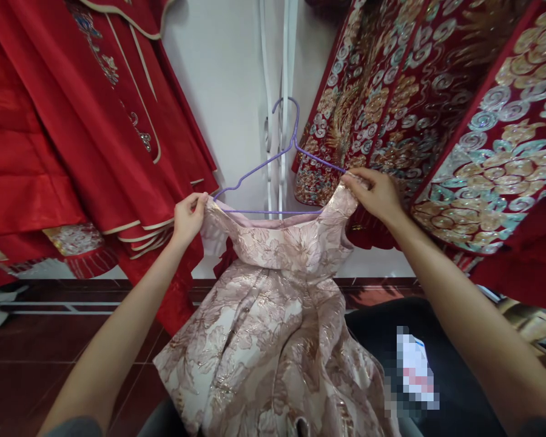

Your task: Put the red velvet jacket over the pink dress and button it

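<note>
Presently, dress (277,249): pink, floral, spread between both hands' fingers, skirt below them.
Left hand (191,215): fingers pinched on one shoulder.
Right hand (377,191): fingers pinched on the other shoulder.
Hanger (293,142): purple, hook above and between the fingers.
Red clothes (118,121): beyond the fingers, both sides.

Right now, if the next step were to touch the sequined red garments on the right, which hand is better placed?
Probably the right hand: it pinches the pink dress at one shoulder, close to the sequined red garments, while the left hand pinches the other shoulder, farther away. Both are occupied.
</note>
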`<state>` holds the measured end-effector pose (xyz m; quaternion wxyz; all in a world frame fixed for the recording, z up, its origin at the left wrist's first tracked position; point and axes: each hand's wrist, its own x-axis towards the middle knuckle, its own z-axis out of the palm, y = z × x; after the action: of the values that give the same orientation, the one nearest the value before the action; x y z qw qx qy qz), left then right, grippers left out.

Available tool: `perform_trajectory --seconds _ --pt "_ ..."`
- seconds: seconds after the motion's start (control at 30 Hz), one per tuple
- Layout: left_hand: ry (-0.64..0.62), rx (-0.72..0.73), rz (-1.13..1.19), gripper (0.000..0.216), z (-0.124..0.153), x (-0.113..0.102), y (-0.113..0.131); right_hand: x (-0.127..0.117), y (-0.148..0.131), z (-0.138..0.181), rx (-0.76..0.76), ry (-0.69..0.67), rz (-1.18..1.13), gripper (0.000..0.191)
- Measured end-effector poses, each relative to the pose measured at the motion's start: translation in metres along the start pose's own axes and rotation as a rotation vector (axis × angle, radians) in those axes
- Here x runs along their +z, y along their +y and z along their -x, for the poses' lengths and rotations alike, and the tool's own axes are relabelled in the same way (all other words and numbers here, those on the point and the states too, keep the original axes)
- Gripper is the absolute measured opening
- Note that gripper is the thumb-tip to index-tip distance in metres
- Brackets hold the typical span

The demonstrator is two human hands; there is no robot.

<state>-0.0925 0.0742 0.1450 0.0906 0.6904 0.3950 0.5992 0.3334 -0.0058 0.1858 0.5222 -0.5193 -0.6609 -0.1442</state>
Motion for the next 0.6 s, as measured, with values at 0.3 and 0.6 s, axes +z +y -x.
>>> perform_trajectory --seconds 0.3,0.6 --pt "-0.183 0.207 -0.143 0.038 -0.042 0.042 0.067 0.002 0.006 -0.003 0.034 -0.11 -0.109 0.034" --pt "-0.192 -0.369 0.331 0.069 -0.024 0.043 -0.008 -0.002 0.043 0.01 0.475 -0.309 -0.84 0.042"
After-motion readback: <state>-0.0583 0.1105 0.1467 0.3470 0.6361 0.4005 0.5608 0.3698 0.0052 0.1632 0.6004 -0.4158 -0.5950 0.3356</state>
